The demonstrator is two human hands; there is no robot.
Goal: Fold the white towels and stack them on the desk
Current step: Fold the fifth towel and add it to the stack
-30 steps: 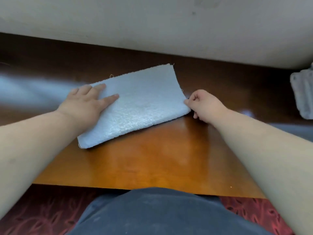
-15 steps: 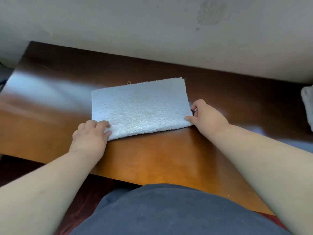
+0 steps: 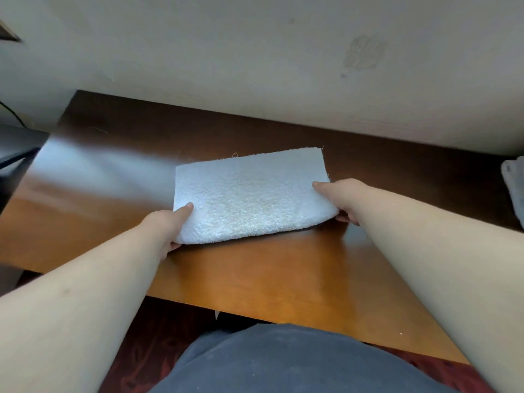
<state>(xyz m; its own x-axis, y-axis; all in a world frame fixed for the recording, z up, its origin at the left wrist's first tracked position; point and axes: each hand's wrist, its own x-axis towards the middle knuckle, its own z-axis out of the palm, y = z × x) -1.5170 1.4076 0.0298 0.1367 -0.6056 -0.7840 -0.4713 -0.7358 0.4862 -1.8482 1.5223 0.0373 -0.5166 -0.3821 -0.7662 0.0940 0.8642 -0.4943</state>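
white towel (image 3: 249, 197) already folded, lies mid counter (image 3: 269, 273). left hand (image 3: 170, 225) and right hand (image 3: 344, 199) pinch its near corners, thumb on top, fingers tucked under, likely to lift the near edge for another fold; more cloth (image 3: 514, 188) far right

The towel (image 3: 249, 197) is white terry cloth, its nap looped, rough and matt. The desk (image 3: 263, 268) is varnished wood, smooth and glossy, with a pale sheen toward its far left corner. At the right edge lies more pale matt cloth (image 3: 514, 188).
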